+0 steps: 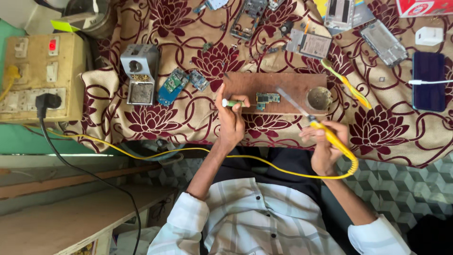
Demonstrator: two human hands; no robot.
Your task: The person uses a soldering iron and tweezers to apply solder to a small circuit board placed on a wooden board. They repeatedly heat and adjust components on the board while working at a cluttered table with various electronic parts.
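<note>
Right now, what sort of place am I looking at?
Most likely a small phone or electronics repair bench. The right hand holds a yellow soldering iron near a small circuit board on a wooden block, and opened phone bodies lie on the floral cloth.

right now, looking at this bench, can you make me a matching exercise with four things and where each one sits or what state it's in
Things:
1. yellow-handled soldering iron
2. small green circuit board
3. round metal tin
4. dark blue phone

Places or states:
A. flat on the brown wooden board, near its middle
B. at the wooden board's right end
C. gripped in the right hand, tip angled toward the board
D. on the flowered cloth at far right, white cable plugged in

Pairs: 1-C, 2-A, 3-B, 4-D
</note>
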